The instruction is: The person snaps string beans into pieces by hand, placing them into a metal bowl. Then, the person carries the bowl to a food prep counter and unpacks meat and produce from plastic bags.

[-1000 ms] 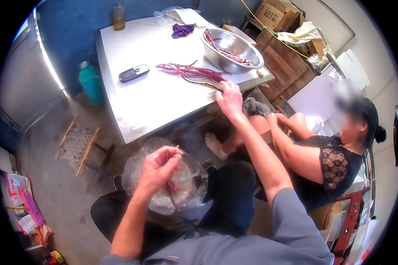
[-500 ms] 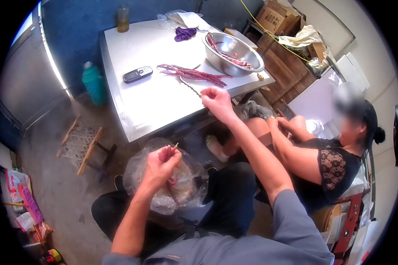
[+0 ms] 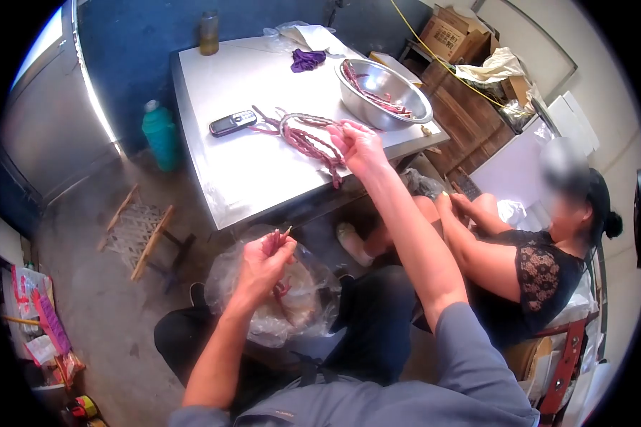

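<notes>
Long dark-red pods (image 3: 308,146) bundled on the white surface (image 3: 242,178), one end overhanging its edge, right hand (image 3: 362,147) with fingers pinched on them, left hand (image 3: 265,265) with fingers curled closed around red pieces (image 3: 273,242), above a plastic bag (image 3: 322,286), phone (image 3: 233,123) alongside, steel bowl (image 3: 407,91) beyond.

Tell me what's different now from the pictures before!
Since half a second ago, the right hand has moved forward over the table, its grip now seemingly on the long red beans. That bunch lay nearly straight; now it's bent into a loop. The left hand still holds a red piece above the plastic bag. The phone and bowl stayed put.
</notes>
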The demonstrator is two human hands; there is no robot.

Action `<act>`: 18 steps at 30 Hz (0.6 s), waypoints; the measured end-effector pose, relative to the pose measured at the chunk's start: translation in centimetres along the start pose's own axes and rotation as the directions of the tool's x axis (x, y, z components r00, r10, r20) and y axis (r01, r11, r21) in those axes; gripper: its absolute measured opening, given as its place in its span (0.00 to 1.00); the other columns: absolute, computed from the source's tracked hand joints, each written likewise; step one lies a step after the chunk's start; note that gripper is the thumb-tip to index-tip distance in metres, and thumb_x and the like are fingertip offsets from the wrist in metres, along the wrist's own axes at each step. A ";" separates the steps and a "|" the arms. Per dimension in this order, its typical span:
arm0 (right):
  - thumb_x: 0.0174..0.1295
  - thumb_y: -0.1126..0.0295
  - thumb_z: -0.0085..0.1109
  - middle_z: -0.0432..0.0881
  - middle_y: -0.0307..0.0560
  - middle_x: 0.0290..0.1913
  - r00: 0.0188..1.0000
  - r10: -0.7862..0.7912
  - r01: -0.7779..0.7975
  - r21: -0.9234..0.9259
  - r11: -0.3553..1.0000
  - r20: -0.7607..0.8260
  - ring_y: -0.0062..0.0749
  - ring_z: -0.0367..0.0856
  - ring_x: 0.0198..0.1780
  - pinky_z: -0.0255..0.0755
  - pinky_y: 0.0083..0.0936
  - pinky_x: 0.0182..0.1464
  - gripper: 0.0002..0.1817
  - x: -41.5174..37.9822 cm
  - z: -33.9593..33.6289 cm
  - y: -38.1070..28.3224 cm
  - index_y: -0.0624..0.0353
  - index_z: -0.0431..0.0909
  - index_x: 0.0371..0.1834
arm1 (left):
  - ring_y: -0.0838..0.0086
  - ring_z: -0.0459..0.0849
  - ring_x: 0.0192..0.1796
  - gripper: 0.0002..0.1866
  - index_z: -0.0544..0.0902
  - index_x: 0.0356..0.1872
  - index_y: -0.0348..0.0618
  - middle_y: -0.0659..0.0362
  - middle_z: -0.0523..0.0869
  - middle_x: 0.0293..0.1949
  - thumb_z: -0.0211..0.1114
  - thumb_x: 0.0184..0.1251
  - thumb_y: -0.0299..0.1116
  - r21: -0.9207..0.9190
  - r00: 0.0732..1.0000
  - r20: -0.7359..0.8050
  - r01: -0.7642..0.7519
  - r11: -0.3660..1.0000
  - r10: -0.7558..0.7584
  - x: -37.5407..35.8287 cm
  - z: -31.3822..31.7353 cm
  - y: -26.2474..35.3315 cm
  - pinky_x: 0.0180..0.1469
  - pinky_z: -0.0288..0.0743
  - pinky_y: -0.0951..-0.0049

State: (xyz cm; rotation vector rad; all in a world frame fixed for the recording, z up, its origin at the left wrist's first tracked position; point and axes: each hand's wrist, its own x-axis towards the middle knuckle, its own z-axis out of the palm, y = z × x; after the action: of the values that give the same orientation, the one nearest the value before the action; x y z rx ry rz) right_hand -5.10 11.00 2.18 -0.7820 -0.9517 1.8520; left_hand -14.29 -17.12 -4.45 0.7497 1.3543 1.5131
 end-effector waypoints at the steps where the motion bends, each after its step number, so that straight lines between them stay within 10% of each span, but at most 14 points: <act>1: 0.70 0.80 0.50 0.81 0.56 0.46 1.000 -0.027 0.027 0.053 0.998 0.012 0.45 0.85 0.50 0.86 0.30 0.46 0.09 -0.1 0.1 -0.4 0.67 0.71 0.52 | 0.87 0.70 0.20 0.06 0.84 0.38 0.40 0.65 0.82 0.24 0.66 0.68 0.32 -0.001 1.000 -0.004 0.000 1.000 0.000 0.0 -0.1 0.0 0.22 0.61 0.82; 6: 0.71 0.79 0.49 0.81 0.57 0.47 0.991 -0.119 0.090 0.358 0.929 0.061 0.44 0.86 0.50 0.87 0.27 0.45 0.10 1.2 0.5 -2.5 0.66 0.70 0.53 | 0.88 0.70 0.20 0.06 0.84 0.38 0.40 0.66 0.82 0.24 0.66 0.68 0.32 0.019 0.999 -0.001 -0.047 0.999 0.047 0.0 0.2 0.0 0.22 0.61 0.82; 10: 0.68 0.82 0.52 0.81 0.56 0.43 0.999 -0.016 0.020 -0.080 0.997 0.045 0.50 0.87 0.47 0.89 0.32 0.42 0.09 0.7 1.2 0.4 0.69 0.72 0.50 | 0.88 0.70 0.21 0.07 0.85 0.38 0.40 0.66 0.82 0.24 0.66 0.68 0.32 0.018 0.999 0.005 -0.039 0.999 0.039 0.2 0.2 -0.2 0.22 0.61 0.82; 18: 0.71 0.77 0.53 0.82 0.52 0.44 0.982 -0.020 -0.002 0.116 0.993 0.187 0.39 0.87 0.45 0.85 0.26 0.39 0.09 -3.4 0.7 -0.5 0.65 0.73 0.51 | 0.88 0.70 0.20 0.06 0.84 0.40 0.39 0.65 0.81 0.25 0.65 0.70 0.31 0.000 0.999 -0.019 -0.043 0.999 0.043 0.2 0.1 0.1 0.23 0.62 0.83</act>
State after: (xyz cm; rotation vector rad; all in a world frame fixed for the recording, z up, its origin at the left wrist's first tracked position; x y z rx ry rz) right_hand -4.04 7.86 3.35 -0.5385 -0.9527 1.9806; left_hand -14.30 -16.87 -4.37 0.7701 1.3601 1.5575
